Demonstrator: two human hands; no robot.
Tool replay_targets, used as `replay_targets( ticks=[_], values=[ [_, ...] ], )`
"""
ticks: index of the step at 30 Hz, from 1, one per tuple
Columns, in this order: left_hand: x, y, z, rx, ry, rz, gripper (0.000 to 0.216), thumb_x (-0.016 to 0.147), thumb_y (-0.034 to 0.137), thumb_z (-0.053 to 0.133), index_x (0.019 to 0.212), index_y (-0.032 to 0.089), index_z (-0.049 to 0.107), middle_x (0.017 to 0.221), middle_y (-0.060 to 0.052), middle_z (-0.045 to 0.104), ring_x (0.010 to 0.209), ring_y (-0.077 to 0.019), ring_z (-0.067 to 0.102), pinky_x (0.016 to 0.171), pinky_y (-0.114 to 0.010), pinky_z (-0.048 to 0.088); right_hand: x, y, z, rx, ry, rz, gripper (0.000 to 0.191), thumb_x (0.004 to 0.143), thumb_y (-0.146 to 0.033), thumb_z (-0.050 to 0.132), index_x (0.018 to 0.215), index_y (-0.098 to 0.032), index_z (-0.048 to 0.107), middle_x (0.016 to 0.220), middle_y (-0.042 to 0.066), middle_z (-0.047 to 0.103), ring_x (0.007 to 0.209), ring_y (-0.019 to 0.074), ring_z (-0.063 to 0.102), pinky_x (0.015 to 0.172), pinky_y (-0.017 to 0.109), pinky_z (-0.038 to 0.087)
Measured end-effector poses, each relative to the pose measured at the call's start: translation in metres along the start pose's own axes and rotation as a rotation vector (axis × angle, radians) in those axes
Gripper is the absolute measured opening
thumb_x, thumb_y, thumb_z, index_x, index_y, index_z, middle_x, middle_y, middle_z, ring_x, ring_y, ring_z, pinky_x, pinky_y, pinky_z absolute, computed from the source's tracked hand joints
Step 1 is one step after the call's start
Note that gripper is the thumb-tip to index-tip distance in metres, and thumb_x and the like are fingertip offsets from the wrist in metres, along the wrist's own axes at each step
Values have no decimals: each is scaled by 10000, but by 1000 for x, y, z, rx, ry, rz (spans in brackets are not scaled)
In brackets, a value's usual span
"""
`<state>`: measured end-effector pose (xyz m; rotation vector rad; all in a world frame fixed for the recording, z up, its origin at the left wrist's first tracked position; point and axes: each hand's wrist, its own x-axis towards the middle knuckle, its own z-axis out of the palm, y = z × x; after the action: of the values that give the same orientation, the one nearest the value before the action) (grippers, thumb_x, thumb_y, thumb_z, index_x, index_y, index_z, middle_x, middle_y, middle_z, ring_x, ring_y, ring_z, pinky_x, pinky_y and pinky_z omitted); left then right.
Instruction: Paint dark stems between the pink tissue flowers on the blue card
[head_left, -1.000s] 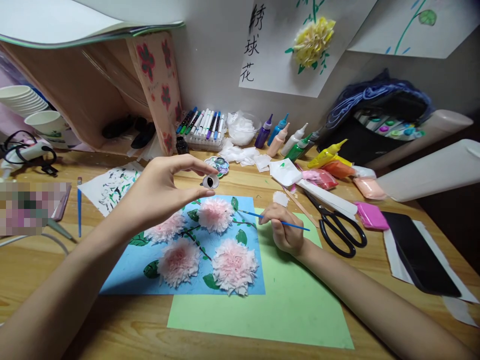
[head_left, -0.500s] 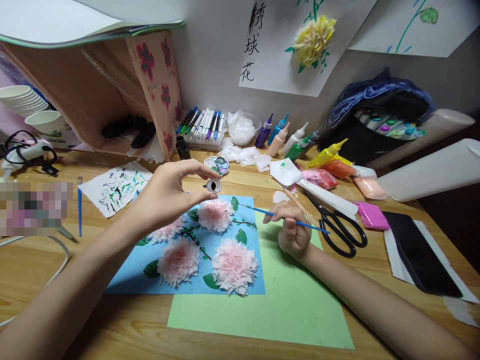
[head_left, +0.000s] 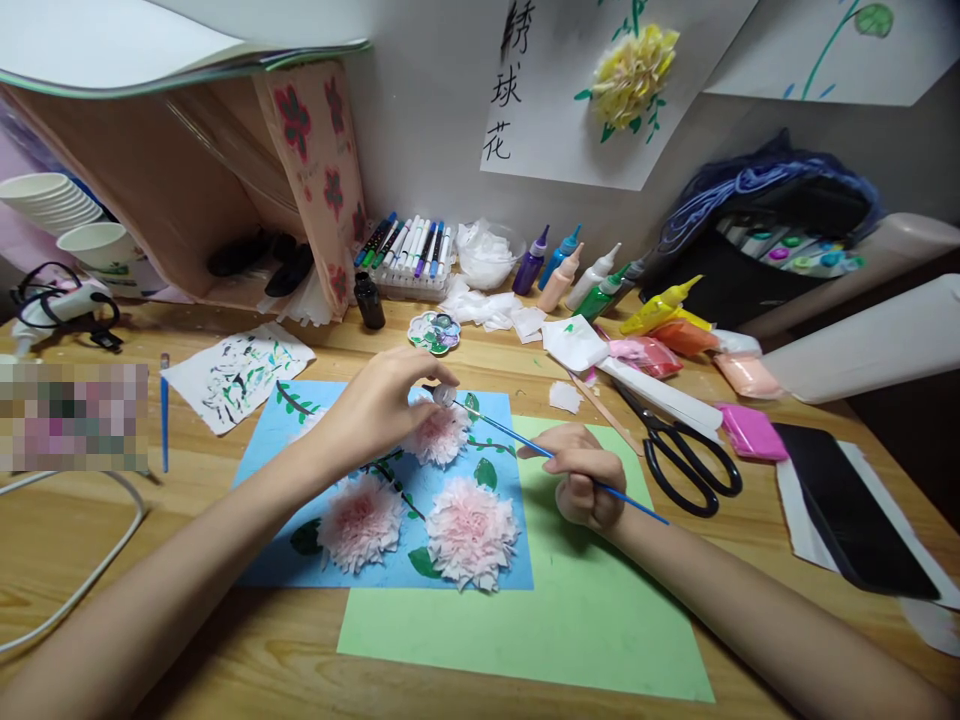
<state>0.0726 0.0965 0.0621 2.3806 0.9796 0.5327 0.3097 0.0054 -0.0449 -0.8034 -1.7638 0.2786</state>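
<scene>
Between thumb and forefinger, my left hand (head_left: 386, 395) pinches a small cap (head_left: 443, 395), pale with a dark inside, above the blue paper (head_left: 262, 545). My right hand (head_left: 581, 475) grips a thin blue paintbrush (head_left: 525, 442), its tip at or very near the cap. Beneath them the blue paper carries several pink ruffled paper flowers (head_left: 471, 530), with painted green leaves (head_left: 425, 563) and dark stems. My left hand and forearm partly cover the upper left flower. Under the blue sheet lies a green sheet (head_left: 525, 640), with my right hand over it.
A paint palette (head_left: 433, 332) and a small black bottle (head_left: 369, 300) stand behind my left hand. Black scissors (head_left: 686, 460) lie right of my right hand, near a phone (head_left: 855, 510). A paint-smeared paper (head_left: 240, 375) and another brush (head_left: 164, 420) lie left.
My left hand has lowered the cap slightly and tilted it towards the right. The brush in my right hand has swung, bringing its tip up and left to the cap.
</scene>
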Motion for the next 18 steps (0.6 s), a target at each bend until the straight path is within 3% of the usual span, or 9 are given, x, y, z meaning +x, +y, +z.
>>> replay_targets(
  ticks=[3, 18],
  values=[
    [-1, 2, 2, -17, -16, 5, 228, 769, 93, 559, 943, 193, 669, 986, -32, 700, 970, -196, 616, 869, -332, 466, 10, -4, 2, 20, -31, -117, 190, 950, -256, 381, 1036, -243, 550, 844, 58, 712, 734, 189, 659, 604, 342, 523],
    [1, 7, 3, -35, -60, -10, 224, 766, 77, 547, 928, 169, 672, 973, -52, 703, 969, -206, 621, 871, -345, 470, 14, -7, 3, 63, -47, -87, 195, 955, -237, 381, 1056, -234, 548, 832, 49, 686, 737, 176, 660, 608, 329, 528]
  ],
)
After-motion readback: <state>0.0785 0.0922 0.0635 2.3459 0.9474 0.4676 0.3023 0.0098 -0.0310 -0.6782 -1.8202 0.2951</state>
